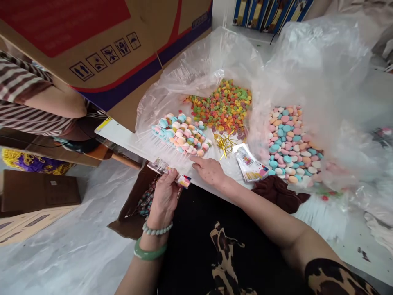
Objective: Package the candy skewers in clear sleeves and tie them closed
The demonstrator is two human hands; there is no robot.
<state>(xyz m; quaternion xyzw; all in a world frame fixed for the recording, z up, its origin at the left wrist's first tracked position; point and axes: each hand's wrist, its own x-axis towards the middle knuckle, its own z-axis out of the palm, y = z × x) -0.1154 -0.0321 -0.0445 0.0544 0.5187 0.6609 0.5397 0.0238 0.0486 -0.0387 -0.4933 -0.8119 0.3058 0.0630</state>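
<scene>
My left hand (166, 192) is closed on a small printed plastic packet (184, 180) at the table's front edge. To its right, my right hand (211, 172) has its index finger stretched out, close to the stick ends of several candy skewers (184, 133); its other fingers are partly hidden, and nothing shows in it. The skewers carry pastel marshmallows and gummy pieces. Gold twist ties (225, 143) lie just beyond the right hand, beside a fanned stack of printed packets (250, 164).
Ring-shaped gummies (224, 106) and pastel candies (291, 143) lie on clear plastic sheeting. Nearer are a brown cloth (276, 192) and white sticks (322, 213). A large carton (129, 73) stands back left; an open box (129, 213) sits below the edge. A person in stripes (37, 98) is at left.
</scene>
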